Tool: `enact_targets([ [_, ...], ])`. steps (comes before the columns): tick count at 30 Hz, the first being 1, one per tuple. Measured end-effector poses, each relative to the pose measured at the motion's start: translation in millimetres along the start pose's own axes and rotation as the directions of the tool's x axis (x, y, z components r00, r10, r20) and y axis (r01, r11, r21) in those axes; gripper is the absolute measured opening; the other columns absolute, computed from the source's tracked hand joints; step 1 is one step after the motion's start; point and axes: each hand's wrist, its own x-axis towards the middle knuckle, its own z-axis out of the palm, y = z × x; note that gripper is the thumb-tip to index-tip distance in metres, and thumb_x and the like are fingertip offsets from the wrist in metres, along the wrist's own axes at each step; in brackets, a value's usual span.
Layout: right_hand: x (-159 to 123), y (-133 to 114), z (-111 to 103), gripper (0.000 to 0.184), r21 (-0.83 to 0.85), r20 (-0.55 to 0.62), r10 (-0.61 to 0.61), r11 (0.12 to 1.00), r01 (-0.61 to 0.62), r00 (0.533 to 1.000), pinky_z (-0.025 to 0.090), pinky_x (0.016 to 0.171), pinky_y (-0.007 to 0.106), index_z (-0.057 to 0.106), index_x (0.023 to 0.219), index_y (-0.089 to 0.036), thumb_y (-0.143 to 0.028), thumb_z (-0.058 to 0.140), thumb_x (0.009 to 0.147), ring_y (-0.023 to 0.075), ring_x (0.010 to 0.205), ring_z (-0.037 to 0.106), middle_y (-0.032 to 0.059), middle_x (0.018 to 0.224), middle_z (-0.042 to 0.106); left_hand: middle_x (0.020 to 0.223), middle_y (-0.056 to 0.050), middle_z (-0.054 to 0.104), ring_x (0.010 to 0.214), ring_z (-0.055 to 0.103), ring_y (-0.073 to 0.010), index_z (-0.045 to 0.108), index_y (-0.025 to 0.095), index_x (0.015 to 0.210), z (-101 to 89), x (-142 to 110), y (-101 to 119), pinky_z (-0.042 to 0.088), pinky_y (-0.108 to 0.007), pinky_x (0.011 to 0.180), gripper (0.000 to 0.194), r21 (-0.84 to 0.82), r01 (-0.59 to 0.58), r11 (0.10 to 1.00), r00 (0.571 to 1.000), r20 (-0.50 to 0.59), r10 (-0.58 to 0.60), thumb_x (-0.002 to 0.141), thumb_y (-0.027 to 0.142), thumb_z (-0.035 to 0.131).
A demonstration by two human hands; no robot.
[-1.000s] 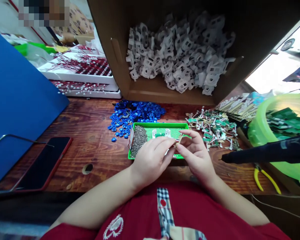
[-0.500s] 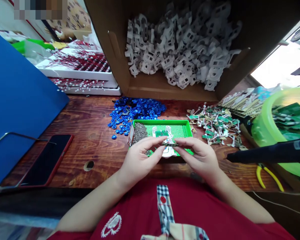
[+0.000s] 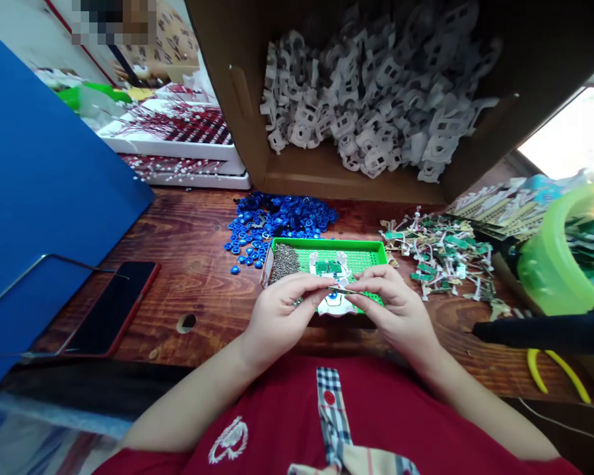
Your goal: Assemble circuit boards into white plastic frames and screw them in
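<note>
My left hand [image 3: 283, 318] and my right hand [image 3: 400, 311] meet above the near edge of a green tray [image 3: 344, 243]. Between both thumbs and fingertips they pinch a small circuit board [image 3: 341, 290], seen nearly edge-on. Below it is a white plastic housing [image 3: 337, 308] with a blue button piece showing in it. Farther back in the tray, a green circuit board [image 3: 329, 267] sits on white plastic. Small metal screws [image 3: 284, 261] fill the tray's left end. How the pinched board's wires run is hidden by my fingers.
Blue button pieces [image 3: 287, 218] lie behind the tray. A cardboard box [image 3: 356, 188] holds white housings. Wired boards [image 3: 450, 247] are heaped at right, near a black tool [image 3: 539, 330] and yellow-handled pliers [image 3: 537, 373]. A phone [image 3: 111, 310] lies at left.
The circuit board has tilted slightly in my fingers, and the blue piece in the white housing beneath it now shows. The whole view has shifted, so the scene sits farther right.
</note>
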Motion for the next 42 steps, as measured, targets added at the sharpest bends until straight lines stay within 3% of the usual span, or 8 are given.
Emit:
enact_targets([
  [10,-5.4,8.7,-0.6,0.034,-0.021,-0.026,-0.187,0.982,0.187,0.982,0.056,0.073,0.022,0.058,0.109,-0.025,-0.01,0.063,0.079,0.0109,0.081,0.064,0.0011,0.091,0.066,0.089,-0.006,0.073,0.084,0.067,-0.0148,0.072,0.016,0.09,3.2,0.5,2.1,0.053,-0.026,0.081,0.015,-0.051,0.093,0.994,0.995,0.042,-0.091,0.082,0.019,0.06],
  [14,-4.2,13.2,-3.6,0.028,-0.077,-0.03,-0.245,0.967,0.242,0.969,0.054,0.077,0.023,0.063,0.1,-0.024,-0.007,0.064,0.077,0.0109,0.083,0.062,0.0007,0.091,0.066,0.099,-0.005,0.072,0.083,0.067,-0.0144,0.062,0.018,0.114,-18.3,18.5,-6.9,0.054,-0.026,0.076,0.033,0.056,0.172,0.984,0.968,0.178,-0.179,0.082,0.028,0.059],
  [16,-4.6,16.0,-3.9,0.027,-0.051,-0.102,-0.188,0.982,0.184,0.977,0.053,0.079,0.023,0.064,0.098,-0.024,-0.008,0.065,0.076,0.0108,0.084,0.062,0.0004,0.09,0.066,0.103,-0.004,0.071,0.089,0.066,-0.0141,0.056,0.021,0.122,-42.9,39.8,-25.3,0.053,-0.026,0.079,0.037,0.321,0.255,0.912,0.953,0.075,-0.293,0.088,0.034,0.05],
  [17,-5.2,17.5,-3.6,0.025,-0.024,-0.143,-0.142,0.99,0.14,0.979,0.053,0.079,0.023,0.065,0.096,-0.024,-0.009,0.066,0.076,0.0108,0.083,0.062,0.0004,0.09,0.066,0.109,-0.003,0.069,0.097,0.064,-0.0139,0.059,0.024,0.117,-57.0,52.5,-38.1,0.05,-0.026,0.087,0.033,0.538,0.303,0.786,0.942,-0.046,-0.332,0.091,0.035,0.043],
  [21,-8.7,23.0,-0.7,0.019,0.14,-0.25,0.108,0.987,-0.074,0.962,0.054,0.073,0.023,0.068,0.092,-0.022,-0.018,0.07,0.074,0.0124,0.08,0.063,0.0023,0.09,0.067,0.109,-0.013,0.066,0.114,0.054,-0.0282,0.067,0.014,0.098,-101.5,97.4,-95.3,0.037,-0.043,0.102,0.026,0.712,0.434,0.552,0.879,-0.201,-0.432,0.083,0.033,0.057],
  [29,-7.4,28.1,-0.8,0.019,0.292,-0.262,0.353,0.916,-0.275,0.899,0.056,0.066,0.023,0.07,0.084,-0.021,-0.024,0.076,0.066,0.0129,0.071,0.065,0.0017,0.081,0.069,0.115,-0.009,0.059,0.102,0.058,-0.021,0.058,0.016,0.11,-98.3,114.0,-144.1,0.048,-0.044,0.088,0.03,0.798,0.443,0.408,0.819,-0.175,-0.547,0.087,0.036,0.054],
  [35,-6.7,28.3,1.0,0.022,0.382,-0.253,0.395,0.879,-0.285,0.883,0.055,0.068,0.022,0.07,0.088,-0.021,-0.023,0.076,0.067,0.0118,0.075,0.064,0.0021,0.087,0.069,0.101,-0.008,0.065,0.094,0.061,-0.0195,0.062,0.014,0.098,-98.0,115.0,-132.6,0.049,-0.039,0.084,0.026,0.735,0.474,0.484,0.84,-0.212,-0.5,0.084,0.036,0.058],
  [42,-2.4,30.3,1.8,0.026,0.425,-0.345,0.389,0.876,-0.227,0.854,0.055,0.067,0.023,0.069,0.093,-0.021,-0.022,0.075,0.068,0.0118,0.075,0.064,0.003,0.088,0.068,0.093,-0.003,0.069,0.079,0.064,-0.0146,0.06,0.018,0.098,-79.1,75.1,-48.8,0.05,-0.026,0.071,0.027,0.59,0.347,0.729,0.935,-0.152,-0.322,0.079,0.037,0.06],
])
